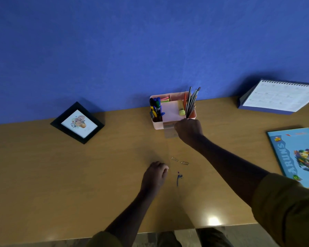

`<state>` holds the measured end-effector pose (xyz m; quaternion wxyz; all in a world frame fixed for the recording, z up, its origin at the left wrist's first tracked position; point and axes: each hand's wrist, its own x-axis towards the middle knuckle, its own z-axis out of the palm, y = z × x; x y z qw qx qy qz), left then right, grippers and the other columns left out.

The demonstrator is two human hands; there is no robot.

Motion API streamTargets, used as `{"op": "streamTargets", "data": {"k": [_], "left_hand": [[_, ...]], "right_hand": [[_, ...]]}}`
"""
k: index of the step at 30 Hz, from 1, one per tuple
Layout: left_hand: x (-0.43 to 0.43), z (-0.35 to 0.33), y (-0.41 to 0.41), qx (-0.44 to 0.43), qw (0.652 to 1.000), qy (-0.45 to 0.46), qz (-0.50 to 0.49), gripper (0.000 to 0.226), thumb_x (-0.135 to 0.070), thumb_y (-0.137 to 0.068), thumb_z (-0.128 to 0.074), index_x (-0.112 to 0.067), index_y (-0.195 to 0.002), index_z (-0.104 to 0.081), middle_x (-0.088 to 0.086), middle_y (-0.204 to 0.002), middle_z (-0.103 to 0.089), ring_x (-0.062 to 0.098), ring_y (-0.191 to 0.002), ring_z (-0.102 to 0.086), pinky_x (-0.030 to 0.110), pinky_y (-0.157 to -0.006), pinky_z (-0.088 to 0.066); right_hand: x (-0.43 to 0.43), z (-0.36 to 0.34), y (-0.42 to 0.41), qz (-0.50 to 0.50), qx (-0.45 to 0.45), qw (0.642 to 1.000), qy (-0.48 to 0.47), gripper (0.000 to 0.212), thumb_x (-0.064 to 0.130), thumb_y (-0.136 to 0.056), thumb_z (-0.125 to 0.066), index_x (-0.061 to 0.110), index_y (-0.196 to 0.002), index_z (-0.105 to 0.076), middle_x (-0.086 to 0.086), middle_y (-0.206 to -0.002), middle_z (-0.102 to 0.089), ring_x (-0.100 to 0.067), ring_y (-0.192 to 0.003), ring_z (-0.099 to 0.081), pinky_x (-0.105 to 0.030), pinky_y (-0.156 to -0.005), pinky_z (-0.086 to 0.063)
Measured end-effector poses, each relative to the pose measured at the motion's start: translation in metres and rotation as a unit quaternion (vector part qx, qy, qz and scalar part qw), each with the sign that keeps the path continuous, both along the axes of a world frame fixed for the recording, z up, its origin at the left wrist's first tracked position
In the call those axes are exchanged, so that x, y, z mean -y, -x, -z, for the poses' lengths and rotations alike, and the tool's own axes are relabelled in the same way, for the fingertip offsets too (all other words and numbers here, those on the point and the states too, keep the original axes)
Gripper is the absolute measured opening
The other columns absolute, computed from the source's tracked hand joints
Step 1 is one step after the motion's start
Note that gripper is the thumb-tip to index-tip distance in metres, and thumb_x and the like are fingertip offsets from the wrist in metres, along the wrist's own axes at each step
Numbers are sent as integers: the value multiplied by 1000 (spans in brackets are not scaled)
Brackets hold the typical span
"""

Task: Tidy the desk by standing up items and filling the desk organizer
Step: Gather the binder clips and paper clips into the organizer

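Head view: black picture frame stands at wall, left. Left hand curled on desk, contents hidden. Pink desk organizer at wall, centre, pens and pencils upright; clear drawer sticking out. Right hand curled against drawer, grip not visible. Two paper clips lie on desk between hands. Calendar, book far right.

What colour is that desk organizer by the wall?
The desk organizer is pale pink, head view.
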<state>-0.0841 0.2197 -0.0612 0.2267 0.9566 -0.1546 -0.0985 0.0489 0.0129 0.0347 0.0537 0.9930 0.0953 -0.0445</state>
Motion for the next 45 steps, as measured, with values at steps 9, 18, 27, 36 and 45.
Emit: {"op": "streamTargets", "data": {"k": [9, 18, 27, 36, 45], "left_hand": [[13, -59, -41, 82, 993, 72, -48, 18, -30, -103, -64, -25, -116, -77, -9, -107, -74, 6, -95, -67, 27, -73, -60], [62, -101, -129, 137, 985, -72, -81, 19, -36, -101, -66, -25, -94, -80, -5, -99, -72, 9, -73, -63, 22, -51, -26], [75, -81, -147, 74, 977, -173, -99, 26, -38, -104, -62, -20, -101, -80, 2, -86, -77, 22, -76, -74, 33, -65, -59], [77, -79, -147, 78, 981, -146, -101, 18, -33, -103, -68, -20, -107, -78, 2, -93, -78, 21, -81, -75, 33, -65, -58], [61, -74, -88, 134, 984, 13, -118, 15, -30, -100, -73, -26, -113, -81, -7, -91, -77, 6, -72, -68, 23, -51, -49]], "right_hand": [[28, 5, 51, 106, 147, 949, -258, 19, 30, -109, -56, 21, -102, -71, 4, -87, -73, -10, -66, -65, -28, -52, -55], [26, 80, 145, 96, -64, 966, -230, 25, 32, -100, -68, 21, -123, -69, 1, -118, -71, -18, -99, -71, -35, -71, -66], [20, 93, 155, 59, -13, 981, -182, 9, 16, -88, -78, 18, -96, -73, -1, -94, -66, -22, -82, -66, -35, -60, -58], [20, 90, 151, -1, 29, 985, -172, 25, 8, -70, -89, 9, -91, -75, -8, -88, -68, -24, -70, -65, -34, -49, -55], [18, 88, 142, 79, -50, 981, -172, 19, 14, -88, -77, 9, -105, -71, -7, -98, -70, -23, -82, -69, -35, -60, -60]]}}
